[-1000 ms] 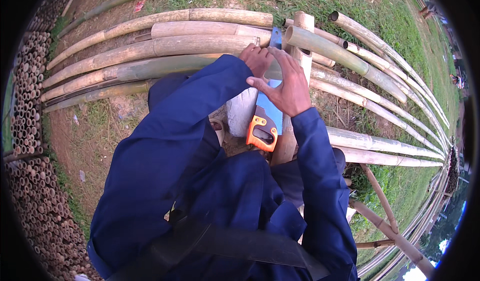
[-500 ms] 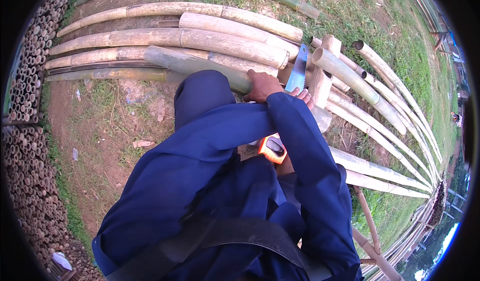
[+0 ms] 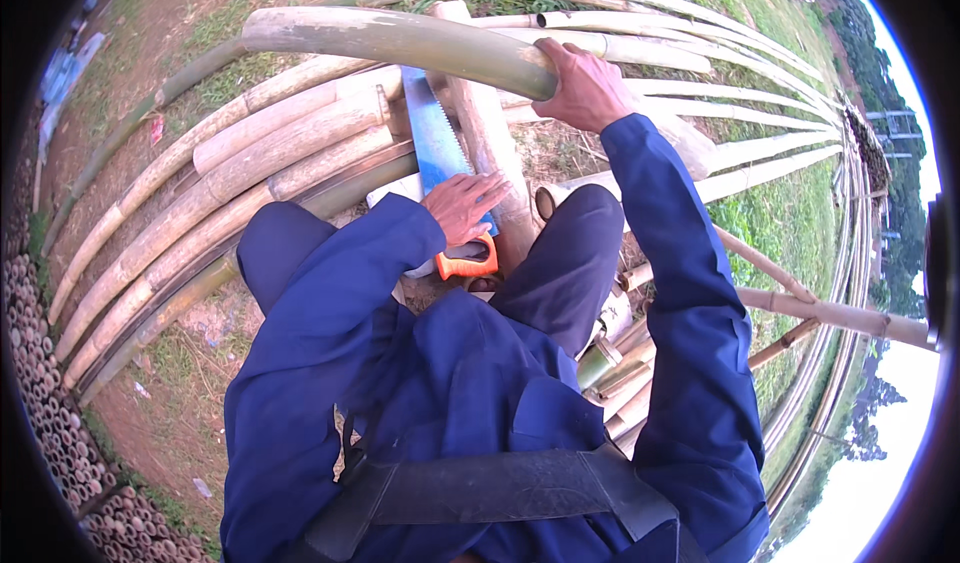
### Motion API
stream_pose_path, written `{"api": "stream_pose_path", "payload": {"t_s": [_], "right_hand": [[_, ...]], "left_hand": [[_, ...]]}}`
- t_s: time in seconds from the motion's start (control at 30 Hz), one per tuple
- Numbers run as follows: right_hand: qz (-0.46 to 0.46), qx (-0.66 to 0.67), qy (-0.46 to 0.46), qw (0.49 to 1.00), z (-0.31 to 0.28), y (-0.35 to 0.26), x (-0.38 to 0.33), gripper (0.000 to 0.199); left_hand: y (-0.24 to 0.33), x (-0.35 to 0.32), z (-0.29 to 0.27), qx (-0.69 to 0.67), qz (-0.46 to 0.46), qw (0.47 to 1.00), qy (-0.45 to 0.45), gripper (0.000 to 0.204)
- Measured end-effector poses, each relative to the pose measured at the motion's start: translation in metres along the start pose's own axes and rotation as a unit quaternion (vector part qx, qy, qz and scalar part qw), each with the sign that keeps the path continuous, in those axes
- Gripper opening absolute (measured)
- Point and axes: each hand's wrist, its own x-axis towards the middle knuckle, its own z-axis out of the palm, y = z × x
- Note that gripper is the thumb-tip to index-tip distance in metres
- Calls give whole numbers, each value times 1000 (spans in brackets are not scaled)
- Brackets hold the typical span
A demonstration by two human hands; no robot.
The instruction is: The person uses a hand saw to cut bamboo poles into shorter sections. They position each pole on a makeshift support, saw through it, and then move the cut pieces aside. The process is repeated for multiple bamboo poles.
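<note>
Right of the saw, the right hand grips the bamboo tube, likely rigid, steadier held mid-length; left hand, unclenched, overlies the saw.

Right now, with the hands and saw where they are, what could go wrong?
The left hand is spread close to the toothed saw, so a slip might cut it. The right hand has its grip at one end of the thick bamboo piece, so the far end could swing or tip.

Outdoor bamboo work yard | grass | stacked cut bamboo | handsaw
</note>
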Motion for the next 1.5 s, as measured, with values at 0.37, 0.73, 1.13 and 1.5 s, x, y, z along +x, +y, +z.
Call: {"api": "stream_pose_path", "payload": {"t_s": [0.37, 0.73, 1.13, 1.5], "right_hand": [[373, 30, 102, 922, 3, 101, -352, 77], [717, 107, 165, 669, 102, -15, -604, 75], [799, 145, 159, 561, 192, -114, -649, 94], [457, 36, 117, 881, 50, 58, -401, 85]], "left_hand": [[34, 6, 16, -89, 73, 990, -76, 83], [26, 8, 20, -124, 40, 985, -109, 64], [23, 5, 25, -95, 34, 989, -112, 54], [29, 11, -27, -69, 30, 990, 118, 41]]}}
